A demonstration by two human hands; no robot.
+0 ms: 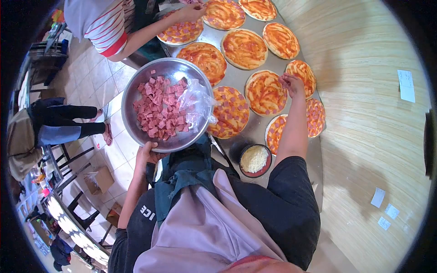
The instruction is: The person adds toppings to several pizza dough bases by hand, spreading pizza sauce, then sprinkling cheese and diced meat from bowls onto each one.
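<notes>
My left hand (149, 154) grips the rim of a wide metal bowl (132, 132), thumb over the edge. Inside lie many diced pink meat cubes (159, 109), with a crumpled clear plastic bag (196, 104) at the bowl's right side. My right hand (292, 84) is over the table, fingers pinched together; whatever they hold is too small to make out. Under the fingertips is the right edge of a sauced pizza base (264, 93), with a few meat cubes along its lower part. Another sauced base (304, 75) lies just beyond the hand.
More pizza bases, some topped with cubes like this pizza (229, 113), cover the metal table (318, 173). A dark bowl of grated cheese (255, 160) stands near me. A co-worker's hand (193, 11) reaches over the far pizzas. A wall (364, 113) borders the right side.
</notes>
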